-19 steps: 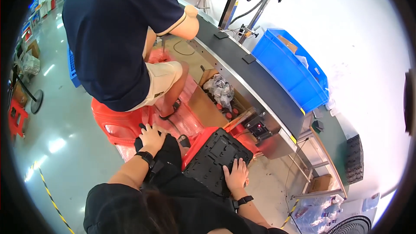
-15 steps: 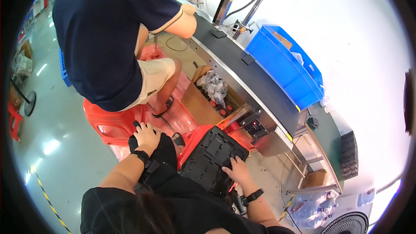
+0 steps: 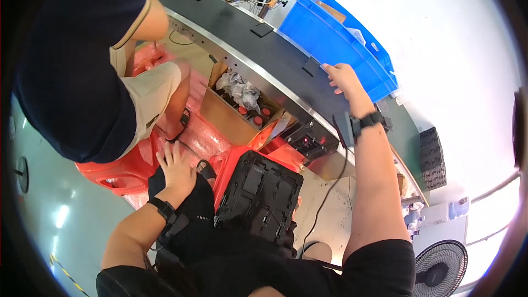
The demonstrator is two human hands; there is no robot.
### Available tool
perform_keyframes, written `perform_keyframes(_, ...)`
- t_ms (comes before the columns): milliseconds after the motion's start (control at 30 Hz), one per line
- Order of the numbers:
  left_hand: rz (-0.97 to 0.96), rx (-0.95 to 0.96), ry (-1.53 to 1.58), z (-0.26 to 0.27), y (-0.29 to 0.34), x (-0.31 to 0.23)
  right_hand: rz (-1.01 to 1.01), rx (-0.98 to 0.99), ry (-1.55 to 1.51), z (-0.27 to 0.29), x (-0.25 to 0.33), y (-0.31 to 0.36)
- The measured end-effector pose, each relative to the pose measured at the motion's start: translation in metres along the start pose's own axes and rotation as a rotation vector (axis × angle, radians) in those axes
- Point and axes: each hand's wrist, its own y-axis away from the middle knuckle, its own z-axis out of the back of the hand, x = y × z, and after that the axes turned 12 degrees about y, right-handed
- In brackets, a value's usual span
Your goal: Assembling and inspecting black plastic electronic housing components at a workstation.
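Three flat black pieces [image 3: 311, 66] lie along the conveyor belt [image 3: 287, 55], upper centre; right hand [image 3: 346, 80], loosely bent, seemingly empty, is beside the nearest; left hand [image 3: 179, 174] (fingers spread, empty) rests on the thigh [image 3: 201, 201], probably for balance.

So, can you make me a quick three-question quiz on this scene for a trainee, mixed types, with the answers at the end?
1. Which is the right hand nearest to?
A) the fan
B) a flat black piece
C) the red stool
2. True or false: the left hand is gripping the blue bin.
3. How many flat black pieces can be seen on the long dark work surface?

Key:
1. B; the fingertips are by its right edge.
2. False; it rests with fingers spread on the person's own leg.
3. Three, spaced along its length.
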Motion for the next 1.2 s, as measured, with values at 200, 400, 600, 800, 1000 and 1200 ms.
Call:
perform_keyframes(200,-0.34,0.104,0.653,0.073,-0.125,-0.11,-0.213,-0.08,0.197,-0.049,-0.042,-0.063)
perform_keyframes(400,-0.427,0.087,0.452,0.083,-0.254,-0.196,-0.223,-0.006,-0.181,-0.055,-0.093,-0.055)
perform_keyframes(600,-0.495,0.042,-0.201,0.014,-0.334,-0.227,-0.151,-0.08,-0.018,-0.044,-0.115,-0.035)
perform_keyframes(800,-0.553,0.27,-0.262,-0.014,-0.375,-0.242,-0.153,-0.005,0.35,-0.016,-0.131,-0.035)
perform_keyframes(1000,-0.072,0.414,0.171,-0.015,-0.328,-0.285,0.05,-0.324,-0.119,-0.025,-0.181,0.001)
perform_keyframes(1200,-0.369,0.289,0.405,0.008,-0.246,-0.256,0.169,0.068,-0.523,-0.069,-0.105,0.169)
